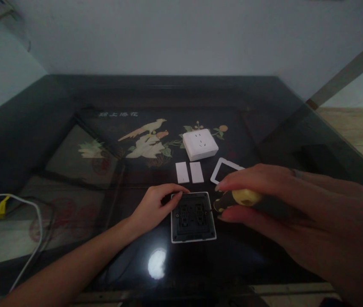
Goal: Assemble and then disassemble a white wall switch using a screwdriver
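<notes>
A square switch base (pixel 192 230) with a white rim and dark inner parts lies on the dark glossy table. My left hand (pixel 157 204) grips its upper left edge between thumb and fingers. In my right hand (pixel 264 196) is a screwdriver with a yellow and dark handle (pixel 247 197), pinched between thumb and fingers. Its thin shaft reaches toward the screw on the right side of the base; whether the tip touches the screw is too small to tell. Beyond the base lie two white rectangular covers (pixel 182 172) side by side, and a white frame (pixel 216 171) partly behind my right hand.
A white socket box (pixel 200 144) stands farther back on the table (pixel 226 94), over an inlaid bird-and-flower picture. A white cable (pixel 41 217) with a yellow tag (pixel 3 207) runs along the left. A wall rises behind the table.
</notes>
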{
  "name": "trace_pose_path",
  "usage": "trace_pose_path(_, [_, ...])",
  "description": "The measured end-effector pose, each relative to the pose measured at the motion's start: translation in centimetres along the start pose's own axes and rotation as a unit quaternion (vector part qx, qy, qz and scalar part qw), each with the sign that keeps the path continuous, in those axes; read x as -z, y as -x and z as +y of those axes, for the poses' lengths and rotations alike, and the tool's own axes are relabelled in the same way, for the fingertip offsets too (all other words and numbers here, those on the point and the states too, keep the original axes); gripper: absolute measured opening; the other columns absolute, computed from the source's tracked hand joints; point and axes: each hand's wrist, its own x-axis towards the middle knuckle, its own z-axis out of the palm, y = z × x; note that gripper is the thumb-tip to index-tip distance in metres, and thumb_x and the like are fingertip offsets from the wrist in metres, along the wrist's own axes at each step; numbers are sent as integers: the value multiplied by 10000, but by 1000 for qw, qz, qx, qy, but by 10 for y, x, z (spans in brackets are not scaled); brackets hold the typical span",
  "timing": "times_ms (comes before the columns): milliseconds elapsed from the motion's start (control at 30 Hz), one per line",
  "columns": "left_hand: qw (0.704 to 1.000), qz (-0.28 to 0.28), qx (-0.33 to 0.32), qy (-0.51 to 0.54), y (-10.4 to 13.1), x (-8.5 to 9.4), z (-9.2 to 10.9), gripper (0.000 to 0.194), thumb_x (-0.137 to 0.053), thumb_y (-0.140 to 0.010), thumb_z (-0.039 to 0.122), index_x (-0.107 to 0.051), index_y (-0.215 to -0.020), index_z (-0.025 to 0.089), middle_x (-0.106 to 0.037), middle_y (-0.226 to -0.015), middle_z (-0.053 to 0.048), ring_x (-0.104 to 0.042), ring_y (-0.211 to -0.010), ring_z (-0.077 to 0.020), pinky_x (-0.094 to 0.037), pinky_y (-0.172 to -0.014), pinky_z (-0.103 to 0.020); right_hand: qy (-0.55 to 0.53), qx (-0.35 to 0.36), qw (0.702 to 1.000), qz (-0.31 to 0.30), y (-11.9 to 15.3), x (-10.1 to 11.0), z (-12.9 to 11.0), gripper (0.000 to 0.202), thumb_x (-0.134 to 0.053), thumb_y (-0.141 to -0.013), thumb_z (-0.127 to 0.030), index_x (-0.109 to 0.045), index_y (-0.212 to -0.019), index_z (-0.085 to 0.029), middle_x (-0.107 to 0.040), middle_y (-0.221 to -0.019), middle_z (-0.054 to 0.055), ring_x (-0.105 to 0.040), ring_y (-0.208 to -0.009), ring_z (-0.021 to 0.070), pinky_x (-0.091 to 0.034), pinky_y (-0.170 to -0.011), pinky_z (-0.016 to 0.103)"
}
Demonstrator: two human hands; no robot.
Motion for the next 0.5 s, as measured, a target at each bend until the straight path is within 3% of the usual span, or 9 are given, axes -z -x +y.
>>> trace_pose_path(233, [1000, 5, -13, 9, 0, -1, -2, 238, -498, -934, 245, -728, -980, 200, -780, -924, -25, -727, -820, -186, -566, -742, -292, -101, -11, 993, -66, -7, 13, 7, 186, -649, -909, -240, -712, -1060, -328, -767, -1083, -72, -733, -994, 168, -586, -871, 257])
trace_pose_path(367, [1000, 3, -14, 12, 0, 0, -2, 223, -507, -932, 239, -722, -977, 201, -777, -924, -20, -727, -817, -186, -560, -735, -290, -112, 29, 985, -128, -8, 16, 5, 205, -603, -937, -272, -718, -1098, -327, -717, -1223, -38, -696, -1090, 183, -581, -886, 262])
trace_pose_path(433, [1000, 4, -18, 12, 0, 0, -3, 215, -512, -932, 236, -719, -976, 202, -775, -924, -20, -727, -831, -190, -558, -739, -290, -65, 53, 992, -97, -8, 15, 2, 219, -616, -924, -370, -733, -1100, -316, -705, -1213, 3, -711, -1011, 190, -599, -794, 244])
trace_pose_path(500, [1000, 7, -25, 11, 1, -1, -4, 216, -509, -934, 233, -719, -977, 204, -774, -916, -20, -723, -826, -188, -555, -730, -287, -7, 64, 997, -36, -7, 11, -3, 241, -627, -906, -429, -752, -1068, -301, -718, -1040, 23, -713, -832, 165, -594, -687, 212])
